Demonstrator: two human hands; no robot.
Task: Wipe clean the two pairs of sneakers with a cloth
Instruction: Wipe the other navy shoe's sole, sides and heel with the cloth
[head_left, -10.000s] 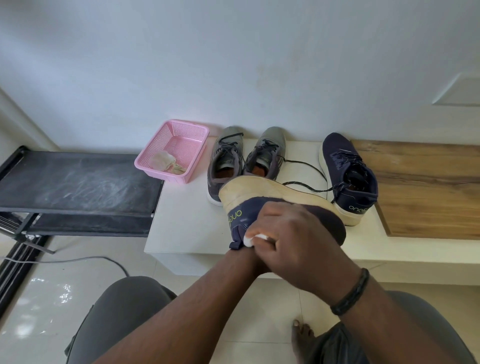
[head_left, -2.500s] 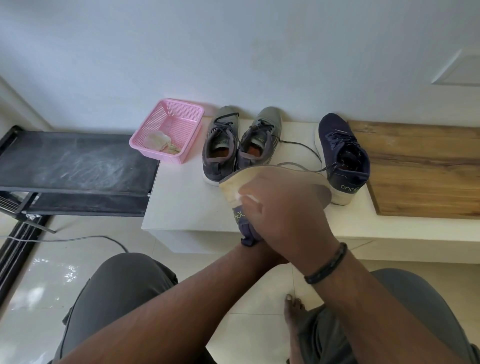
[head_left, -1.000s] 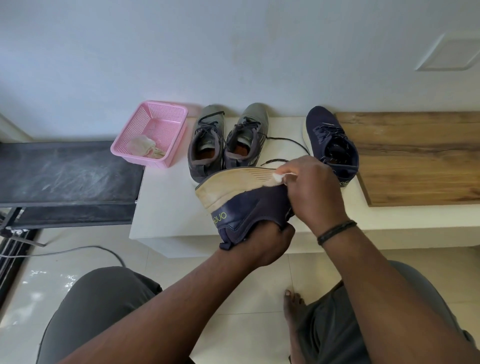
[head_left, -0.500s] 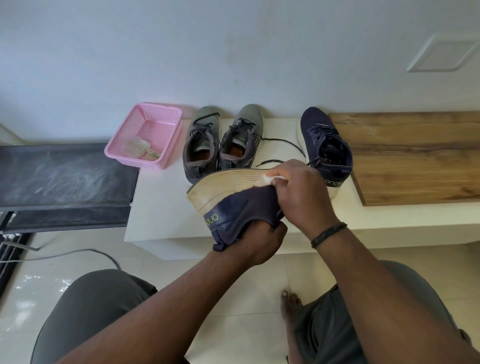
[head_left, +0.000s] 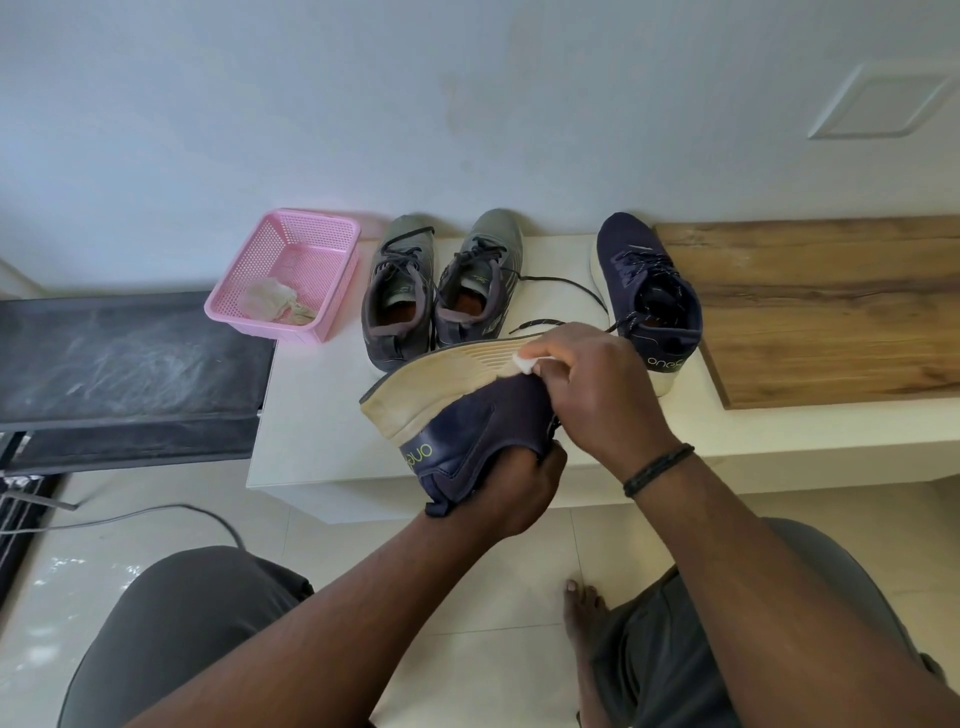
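Lighting: soft, even daylight; image sharp at centre.
Glare patches on the glossy floor tiles (head_left: 57, 587) at lower left. Shadows faint. Wide-angle distortion bends the wall (head_left: 208, 104) and straight edges toward the frame borders.

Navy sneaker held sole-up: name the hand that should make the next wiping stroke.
Right. The right hand already pinches the white cloth against the tan sole, while the left hand grips the navy sneaker from below, steadying it.

A pink basket (head_left: 291, 260) with crumpled material inside is placed at the left end of a white ledge (head_left: 311, 415). A wooden board (head_left: 831, 312) is laid at the right, and a dusty black shelf (head_left: 130, 358) is seen at the left.
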